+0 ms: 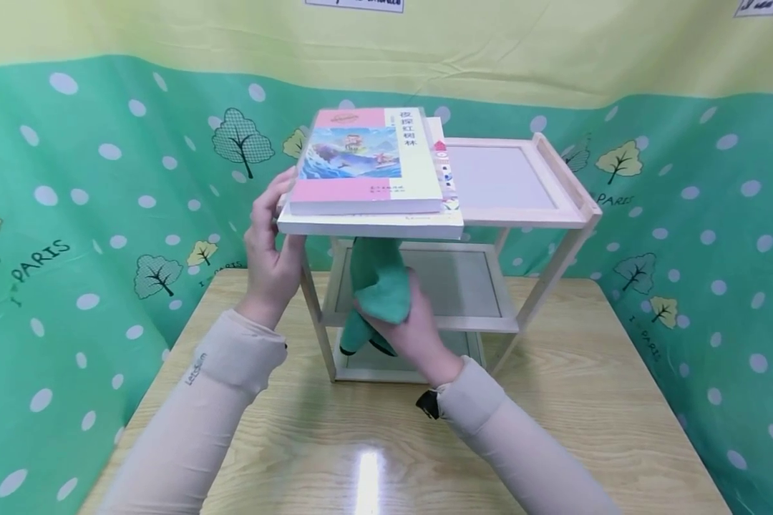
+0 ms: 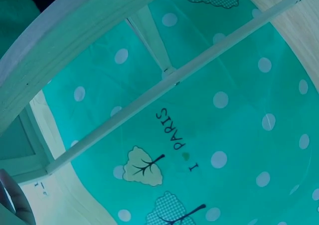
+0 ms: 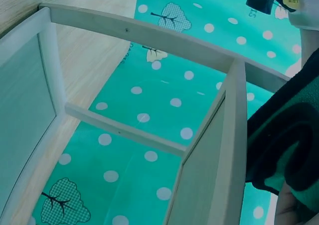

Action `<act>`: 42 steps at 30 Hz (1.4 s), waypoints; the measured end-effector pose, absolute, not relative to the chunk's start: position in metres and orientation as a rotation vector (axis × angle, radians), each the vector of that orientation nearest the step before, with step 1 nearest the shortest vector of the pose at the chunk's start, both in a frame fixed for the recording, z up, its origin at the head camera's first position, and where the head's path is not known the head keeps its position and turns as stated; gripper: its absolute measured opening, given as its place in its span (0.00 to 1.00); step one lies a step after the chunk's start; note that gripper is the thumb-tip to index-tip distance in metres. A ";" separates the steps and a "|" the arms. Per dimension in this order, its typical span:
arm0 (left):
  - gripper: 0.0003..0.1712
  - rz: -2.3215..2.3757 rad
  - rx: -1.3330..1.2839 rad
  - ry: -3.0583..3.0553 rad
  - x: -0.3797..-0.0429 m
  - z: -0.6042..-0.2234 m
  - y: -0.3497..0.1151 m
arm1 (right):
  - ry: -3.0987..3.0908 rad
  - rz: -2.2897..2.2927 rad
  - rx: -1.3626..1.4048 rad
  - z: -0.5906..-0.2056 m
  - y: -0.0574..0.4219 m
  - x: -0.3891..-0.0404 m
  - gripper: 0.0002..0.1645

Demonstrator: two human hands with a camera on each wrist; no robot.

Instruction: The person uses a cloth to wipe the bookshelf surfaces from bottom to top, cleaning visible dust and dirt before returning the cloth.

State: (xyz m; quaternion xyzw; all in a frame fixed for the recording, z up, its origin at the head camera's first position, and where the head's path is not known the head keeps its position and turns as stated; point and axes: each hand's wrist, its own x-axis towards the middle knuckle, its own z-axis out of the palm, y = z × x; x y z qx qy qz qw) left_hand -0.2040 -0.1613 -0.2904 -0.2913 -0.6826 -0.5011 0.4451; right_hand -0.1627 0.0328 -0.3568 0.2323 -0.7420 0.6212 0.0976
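Note:
My left hand [image 1: 272,247] grips the top left end of a small wooden shelf rack [image 1: 554,186], its thumb low and its fingers higher up beside the stacked books. A pink-and-cream book [image 1: 354,189] lies over a larger white book [image 1: 373,227] on that top tier. Below the books' front edge, my right hand [image 1: 419,322] holds a soft green cloth thing [image 1: 383,286] with black parts, perhaps a plush toy. Its upper end is hidden under the books. Green and black fabric [image 3: 286,135] bunches by the fingers [image 3: 289,207] in the right wrist view.
The rack has a middle tier [image 1: 454,279] and a bottom tier [image 1: 412,361], joined by slanting legs [image 1: 547,275]. It stands on a wood-grain table [image 1: 554,429]. Behind and at both sides hangs a green dotted curtain [image 1: 103,200].

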 end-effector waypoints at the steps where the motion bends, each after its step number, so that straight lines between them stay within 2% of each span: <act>1: 0.43 -1.241 -0.716 -1.691 -0.204 -0.290 -0.162 | -2.214 1.841 0.691 -0.356 0.030 -0.164 0.35; 13: 0.42 -1.182 -0.651 -1.721 -0.201 -0.291 -0.163 | -2.300 1.789 0.773 -0.325 -0.002 -0.175 0.42; 22: 0.41 -1.137 -0.607 -1.753 -0.201 -0.290 -0.164 | -2.154 1.796 0.874 -0.312 -0.013 -0.174 0.39; 31: 0.42 -1.162 -0.619 -1.751 -0.200 -0.291 -0.164 | -2.224 1.734 0.875 -0.310 -0.023 -0.177 0.47; 42: 0.43 -1.165 -0.623 -1.754 -0.198 -0.287 -0.165 | -2.314 1.867 0.887 -0.317 -0.033 -0.184 0.42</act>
